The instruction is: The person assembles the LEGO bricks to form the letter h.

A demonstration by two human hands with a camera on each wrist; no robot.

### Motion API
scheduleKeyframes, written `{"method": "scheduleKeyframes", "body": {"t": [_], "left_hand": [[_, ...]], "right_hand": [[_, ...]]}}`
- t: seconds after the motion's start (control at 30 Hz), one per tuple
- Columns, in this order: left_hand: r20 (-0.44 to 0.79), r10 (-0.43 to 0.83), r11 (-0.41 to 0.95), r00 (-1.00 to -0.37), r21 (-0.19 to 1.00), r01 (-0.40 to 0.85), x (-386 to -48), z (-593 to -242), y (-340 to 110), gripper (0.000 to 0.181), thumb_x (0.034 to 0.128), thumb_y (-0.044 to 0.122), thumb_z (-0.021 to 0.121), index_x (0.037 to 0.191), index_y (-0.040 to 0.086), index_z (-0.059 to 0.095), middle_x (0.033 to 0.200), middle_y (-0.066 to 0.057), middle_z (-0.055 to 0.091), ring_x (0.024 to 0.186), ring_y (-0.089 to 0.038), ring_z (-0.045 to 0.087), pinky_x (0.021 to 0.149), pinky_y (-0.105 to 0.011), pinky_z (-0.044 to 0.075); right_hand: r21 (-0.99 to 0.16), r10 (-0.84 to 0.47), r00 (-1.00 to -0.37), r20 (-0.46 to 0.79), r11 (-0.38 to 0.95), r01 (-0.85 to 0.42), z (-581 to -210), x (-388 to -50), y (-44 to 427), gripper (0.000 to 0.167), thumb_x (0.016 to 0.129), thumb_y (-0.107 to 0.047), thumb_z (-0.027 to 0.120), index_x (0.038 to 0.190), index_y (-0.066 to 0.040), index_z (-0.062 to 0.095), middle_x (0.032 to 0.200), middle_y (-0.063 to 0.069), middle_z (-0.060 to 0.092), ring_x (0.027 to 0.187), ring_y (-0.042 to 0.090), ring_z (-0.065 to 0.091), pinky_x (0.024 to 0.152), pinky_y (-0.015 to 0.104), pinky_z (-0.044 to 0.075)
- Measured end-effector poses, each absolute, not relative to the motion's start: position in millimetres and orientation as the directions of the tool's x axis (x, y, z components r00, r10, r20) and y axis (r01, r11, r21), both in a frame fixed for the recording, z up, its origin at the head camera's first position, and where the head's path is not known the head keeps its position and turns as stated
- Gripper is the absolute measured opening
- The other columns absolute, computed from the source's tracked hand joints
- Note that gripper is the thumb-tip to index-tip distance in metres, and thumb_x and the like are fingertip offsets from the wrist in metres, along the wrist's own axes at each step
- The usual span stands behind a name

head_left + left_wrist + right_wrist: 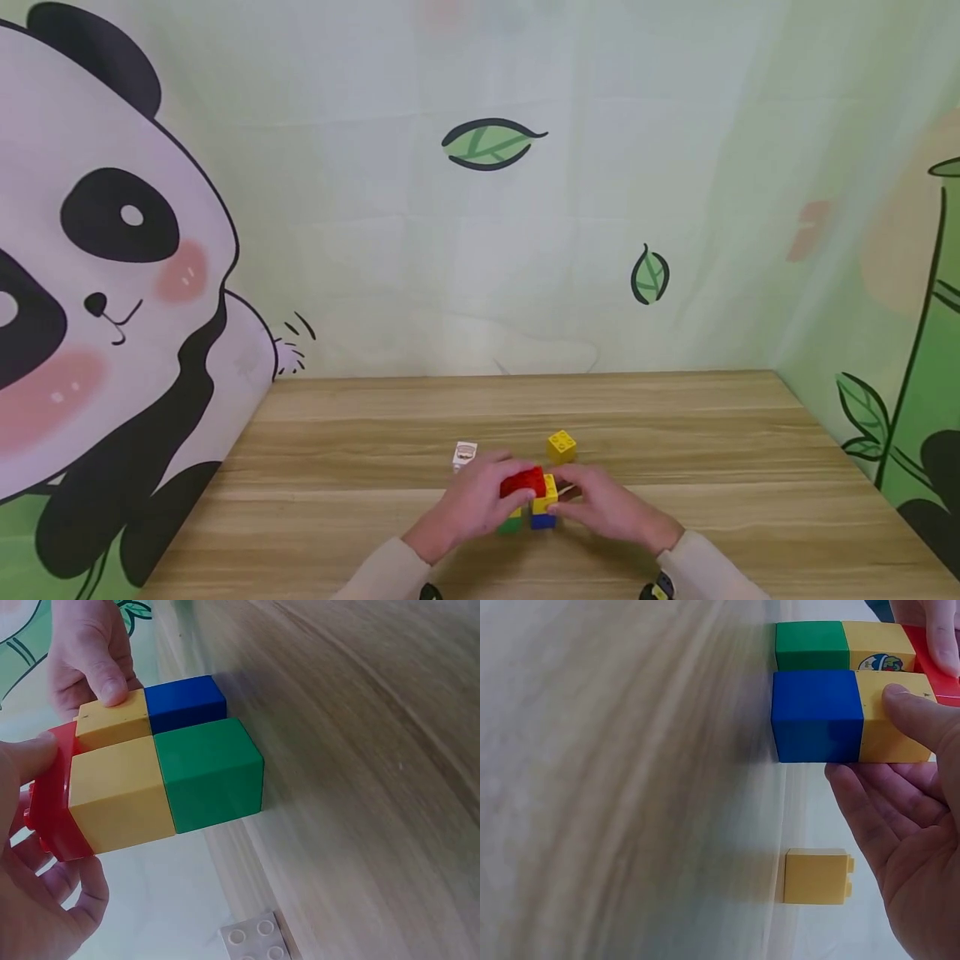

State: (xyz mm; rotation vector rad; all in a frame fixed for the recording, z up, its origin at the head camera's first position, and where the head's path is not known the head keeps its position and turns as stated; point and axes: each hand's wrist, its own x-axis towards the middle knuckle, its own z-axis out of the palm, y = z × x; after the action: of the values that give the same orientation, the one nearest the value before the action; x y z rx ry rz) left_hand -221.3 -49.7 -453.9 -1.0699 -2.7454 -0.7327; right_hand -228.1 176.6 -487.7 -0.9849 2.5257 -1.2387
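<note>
Two short stacks stand side by side: a green brick (214, 776) under a yellow one (122, 796), and a blue brick (817, 716) under another yellow brick (896, 712). A red brick (56, 791) lies across the top of the green-based stack and reaches toward the other; whether it is joined to both cannot be told. My left hand (472, 502) grips the red brick between thumb and fingers. With thumb and fingers on opposite sides, my right hand (611, 506) pinches the yellow brick above the blue one.
Behind the hands, a loose yellow brick (562, 447) stands on the wooden table (337, 467). A white brick (464, 454) with a printed face sits behind my left hand. A curtain (375, 250) with a panda and leaves hangs past the table's back edge.
</note>
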Motion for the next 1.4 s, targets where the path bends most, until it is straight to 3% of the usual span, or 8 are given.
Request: {"method": "scheduleKeyframes", "body": {"t": [0.2, 0.47, 0.6, 0.93, 1.4], "left_hand": [[0.256, 0.599, 0.639, -0.759, 0.417, 0.646, -223, -456, -50, 0.036, 0.0922, 0.04, 0.06, 0.119, 0.016, 0.065, 0.105, 0.002, 0.062, 0.086, -0.008, 0.053, 0.071, -0.022, 0.048], [0.174, 0.554, 0.555, -0.814, 0.651, 0.517, -230, -461, -51, 0.035, 0.0886, 0.039, 0.065, 0.116, 0.017, 0.066, 0.105, 0.006, 0.061, 0.087, -0.008, 0.055, 0.071, -0.021, 0.049], [0.183, 0.549, 0.504, -0.816, 0.706, 0.498, -229, -461, -51, 0.033, 0.0874, 0.034, 0.068, 0.113, 0.014, 0.067, 0.101, 0.005, 0.061, 0.086, -0.008, 0.056, 0.071, -0.021, 0.049], [0.17, 0.512, 0.493, -0.842, 0.744, 0.45, -227, -465, -51, 0.034, 0.0873, 0.033, 0.068, 0.115, 0.013, 0.066, 0.106, 0.002, 0.064, 0.086, -0.009, 0.057, 0.07, -0.02, 0.05], [0.139, 0.52, 0.477, -0.843, 0.771, 0.421, -229, -464, -50, 0.036, 0.0871, 0.032, 0.069, 0.115, 0.01, 0.065, 0.102, 0.002, 0.065, 0.082, -0.007, 0.058, 0.069, -0.021, 0.05]], "right_hand": [[-0.759, -0.624, -0.77, 0.13, 0.437, -0.483, -489, -228, 178, 0.034, 0.092, -0.028, 0.063, 0.123, -0.014, 0.059, 0.113, -0.006, 0.061, 0.098, 0.012, 0.06, 0.084, 0.03, 0.051], [-0.778, -0.616, -0.778, 0.125, 0.426, -0.463, -491, -229, 179, 0.032, 0.092, -0.028, 0.063, 0.121, -0.016, 0.06, 0.111, -0.006, 0.062, 0.098, 0.015, 0.06, 0.084, 0.028, 0.05], [-0.791, -0.608, -0.783, 0.13, 0.413, -0.452, -493, -229, 179, 0.031, 0.091, -0.025, 0.064, 0.119, -0.013, 0.061, 0.111, -0.003, 0.063, 0.098, 0.016, 0.061, 0.083, 0.027, 0.051], [-0.812, -0.571, -0.816, 0.09, 0.432, -0.392, -491, -229, 179, 0.03, 0.087, -0.022, 0.07, 0.112, -0.009, 0.06, 0.107, 0.001, 0.064, 0.094, 0.015, 0.063, 0.079, 0.023, 0.051], [-0.82, -0.583, -0.809, 0.081, 0.422, -0.386, -492, -231, 181, 0.028, 0.086, -0.024, 0.07, 0.109, -0.011, 0.062, 0.105, -0.001, 0.065, 0.091, 0.013, 0.064, 0.077, 0.021, 0.051]]}}
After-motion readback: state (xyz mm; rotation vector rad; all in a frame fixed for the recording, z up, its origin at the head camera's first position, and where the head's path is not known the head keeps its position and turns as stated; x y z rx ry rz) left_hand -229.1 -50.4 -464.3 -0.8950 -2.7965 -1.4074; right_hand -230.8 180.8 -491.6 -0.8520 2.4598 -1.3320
